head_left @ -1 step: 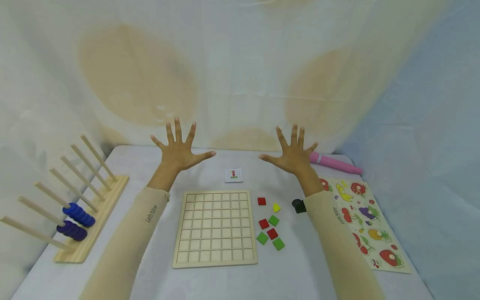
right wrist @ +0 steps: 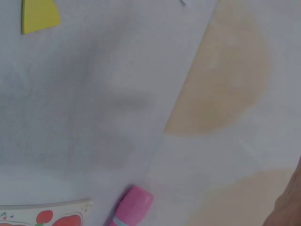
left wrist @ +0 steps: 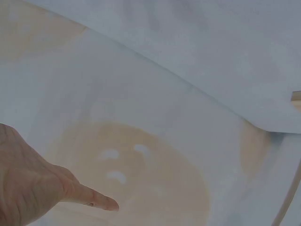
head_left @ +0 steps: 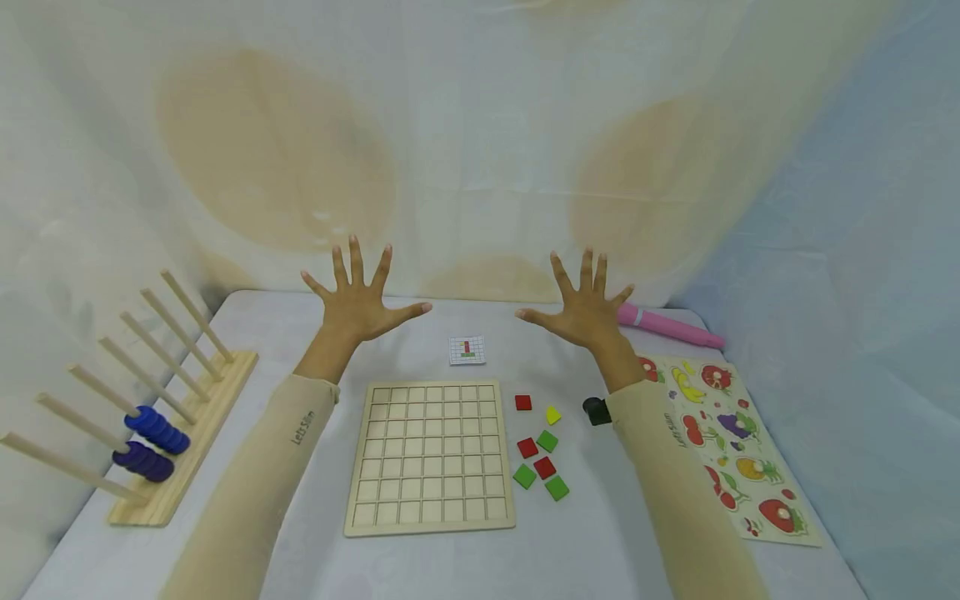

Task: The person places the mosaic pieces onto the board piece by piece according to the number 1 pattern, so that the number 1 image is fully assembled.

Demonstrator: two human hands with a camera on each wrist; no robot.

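Both hands are held up over the far part of the table, fingers spread wide and holding nothing. My left hand (head_left: 354, 308) is beyond a wooden grid board (head_left: 431, 458) with square cells and no tiles on it. My right hand (head_left: 588, 315) is level with it on the other side, its little finger overlapping a pink pen-like stick (head_left: 675, 327) in the head view. Between the wrists lies a small pattern card (head_left: 467, 350). Red tiles (head_left: 527, 448), green tiles (head_left: 557, 487) and a yellow piece (head_left: 552, 415) lie right of the board.
At left stands a wooden peg rack (head_left: 217, 392) with blue rings (head_left: 157, 429) and purple rings (head_left: 144, 461). A fruit puzzle board (head_left: 738, 454) lies at right. A small black object (head_left: 597, 411) sits beside the right sleeve. Patterned cloth (head_left: 480, 167) hangs behind the table.
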